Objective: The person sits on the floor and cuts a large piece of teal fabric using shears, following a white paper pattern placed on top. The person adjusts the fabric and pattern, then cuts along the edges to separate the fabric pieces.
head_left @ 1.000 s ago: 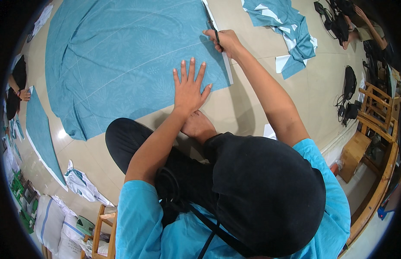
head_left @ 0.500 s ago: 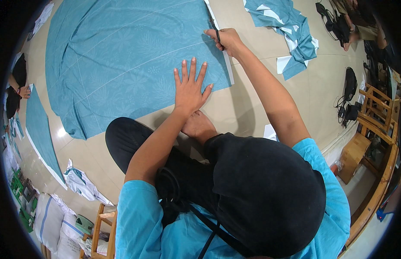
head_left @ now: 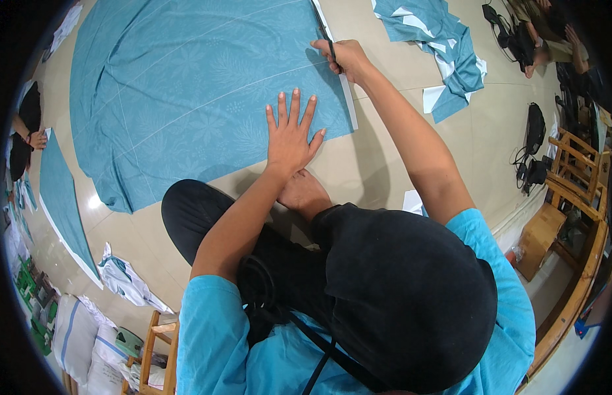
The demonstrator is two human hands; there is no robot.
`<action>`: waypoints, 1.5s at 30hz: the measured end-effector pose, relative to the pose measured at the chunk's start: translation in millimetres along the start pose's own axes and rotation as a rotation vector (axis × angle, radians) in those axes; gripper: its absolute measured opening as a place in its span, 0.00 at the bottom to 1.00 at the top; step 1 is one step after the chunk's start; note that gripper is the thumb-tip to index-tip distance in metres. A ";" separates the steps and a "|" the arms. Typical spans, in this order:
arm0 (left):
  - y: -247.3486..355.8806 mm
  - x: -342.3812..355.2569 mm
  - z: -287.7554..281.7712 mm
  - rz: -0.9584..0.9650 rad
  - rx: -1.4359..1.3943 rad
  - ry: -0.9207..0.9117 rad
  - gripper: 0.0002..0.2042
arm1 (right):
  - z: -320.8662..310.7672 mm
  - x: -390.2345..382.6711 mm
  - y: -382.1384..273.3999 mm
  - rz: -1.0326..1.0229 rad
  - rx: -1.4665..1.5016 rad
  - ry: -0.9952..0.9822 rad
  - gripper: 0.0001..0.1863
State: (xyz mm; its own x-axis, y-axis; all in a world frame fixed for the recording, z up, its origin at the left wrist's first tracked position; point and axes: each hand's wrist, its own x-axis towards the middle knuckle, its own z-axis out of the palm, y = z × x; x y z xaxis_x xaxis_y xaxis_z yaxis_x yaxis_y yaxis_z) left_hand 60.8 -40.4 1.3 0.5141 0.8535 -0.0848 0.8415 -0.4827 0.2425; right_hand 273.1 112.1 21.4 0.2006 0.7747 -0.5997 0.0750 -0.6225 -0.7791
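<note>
Left fingers: spread and released, gripping nothing; the left hand (head_left: 291,137) lies flat, palm down, at the near edge of the cloth.
Right fingers: curled round the handles of black scissors (head_left: 333,54); the right hand (head_left: 350,59) is at the cloth's right edge.
Blades: pointing far along that edge; whether they are parted cannot be told.
Blue-green cloth: the leaf-patterned sheet (head_left: 187,89) is spread over the far left and middle of the floor (head_left: 497,151), marked with pale lines and creased at left.
White border: a narrow strip (head_left: 349,108) running along the cloth's right edge.
Bare foot: just beside the left wrist, on the near side (head_left: 307,195).
Black trousers: bent knees, the larger one (head_left: 411,296) near right.
Far right: a crumpled blue-green and white cloth heap (head_left: 458,59), apart from the sheet.
Left side: a co-worker's hand (head_left: 38,139) at the far end of a long blue-green piece (head_left: 63,187).
Near left: white sacks (head_left: 75,336) beside a wooden stool (head_left: 148,359).
Right side: a cardboard box (head_left: 540,234) near wooden frames (head_left: 574,158).
</note>
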 end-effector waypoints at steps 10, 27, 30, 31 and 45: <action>0.1 -0.6 -0.1 0.001 0.014 0.019 0.38 | 3.8 9.2 -1.8 0.013 -0.027 0.031 0.22; -0.8 -0.1 -1.1 0.013 -0.053 0.032 0.39 | 1.1 9.4 -2.9 0.004 0.021 -0.001 0.22; -0.1 -0.2 -2.2 0.014 -0.057 0.030 0.38 | 1.8 14.1 -6.2 0.007 0.022 -0.005 0.22; -0.2 -0.1 -2.4 0.014 -0.055 0.034 0.38 | 2.6 16.1 -7.2 0.013 0.014 0.007 0.22; 0.1 -0.4 -2.8 0.002 -0.021 0.003 0.39 | 4.4 25.7 -13.7 0.020 -0.034 0.017 0.21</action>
State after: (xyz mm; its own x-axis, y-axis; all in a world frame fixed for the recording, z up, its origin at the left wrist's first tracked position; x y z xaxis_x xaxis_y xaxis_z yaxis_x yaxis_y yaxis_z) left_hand 60.3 -40.3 4.1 0.5156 0.8530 -0.0812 0.8366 -0.4807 0.2626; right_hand 272.9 141.0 15.9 0.2186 0.7602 -0.6118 0.1042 -0.6416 -0.7600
